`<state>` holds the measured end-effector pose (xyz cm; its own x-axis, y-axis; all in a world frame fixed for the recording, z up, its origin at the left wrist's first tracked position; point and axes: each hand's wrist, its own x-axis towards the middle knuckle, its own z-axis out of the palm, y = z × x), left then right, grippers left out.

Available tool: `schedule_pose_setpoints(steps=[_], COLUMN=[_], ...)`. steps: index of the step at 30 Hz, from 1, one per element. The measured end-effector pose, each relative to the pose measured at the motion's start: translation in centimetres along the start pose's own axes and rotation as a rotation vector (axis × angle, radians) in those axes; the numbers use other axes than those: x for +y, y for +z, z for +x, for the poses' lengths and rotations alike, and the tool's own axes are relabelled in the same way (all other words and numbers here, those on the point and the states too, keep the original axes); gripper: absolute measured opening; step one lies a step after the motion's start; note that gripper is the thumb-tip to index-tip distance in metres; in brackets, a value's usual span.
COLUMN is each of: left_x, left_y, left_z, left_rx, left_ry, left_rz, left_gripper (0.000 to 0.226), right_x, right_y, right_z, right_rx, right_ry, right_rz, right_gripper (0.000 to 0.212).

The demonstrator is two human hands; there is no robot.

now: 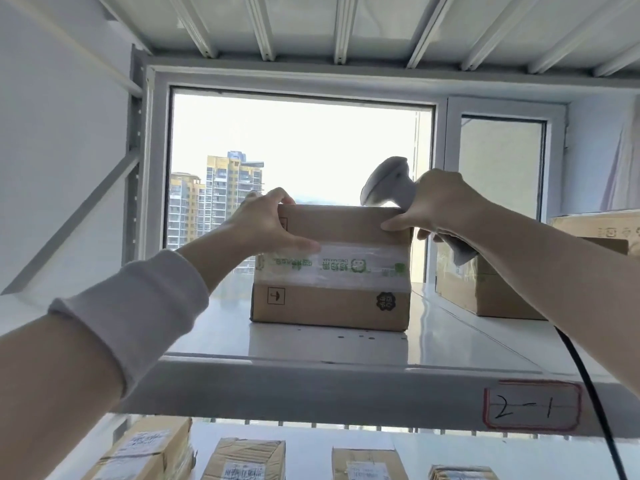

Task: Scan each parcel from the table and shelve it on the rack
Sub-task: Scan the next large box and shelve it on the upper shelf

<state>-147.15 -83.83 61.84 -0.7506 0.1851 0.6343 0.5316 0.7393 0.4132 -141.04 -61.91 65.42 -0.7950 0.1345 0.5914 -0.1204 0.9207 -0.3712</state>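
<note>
Parcel (pixel 332 271) is sitting on the shelf (pixel 346 348) between my hands. Left hand (pixel 266 223) grips its top corner, right hand (pixel 436 206) is wrapped round the scanner (pixel 388 183), thumb on the box. Other parcels (pixel 242 459) are shelved below my hands, so I'm probably well underway.

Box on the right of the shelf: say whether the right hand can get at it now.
Likely yes: the box stands just beside the right hand, nothing between, though that hand holds the scanner.

One view only: head cam, wide-angle, v. close to rack shelf (pixel 214 341), facing fwd & tilted up. Upper shelf (pixel 311 26) underside above it, window (pixel 301 140) behind it.
</note>
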Motion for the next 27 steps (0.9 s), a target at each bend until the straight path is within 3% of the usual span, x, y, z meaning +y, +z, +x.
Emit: schedule_pose_setpoints(steps=[9,27], left_x=[-0.9,-2.1], left_y=[1.5,3.3], left_z=[3.6,5.8], left_rx=[-0.107,-0.081], left_ry=[0.008,0.004], left_rz=[-0.002,0.027], left_gripper=[0.062,0.068], right_x=[0.5,1.1], right_y=[1.7,3.3], right_z=[3.1,5.3], right_rx=[-0.071,-0.063], right_ry=[0.081,0.133], right_rz=[0.018,0.015], right_gripper=[0.036,0.035])
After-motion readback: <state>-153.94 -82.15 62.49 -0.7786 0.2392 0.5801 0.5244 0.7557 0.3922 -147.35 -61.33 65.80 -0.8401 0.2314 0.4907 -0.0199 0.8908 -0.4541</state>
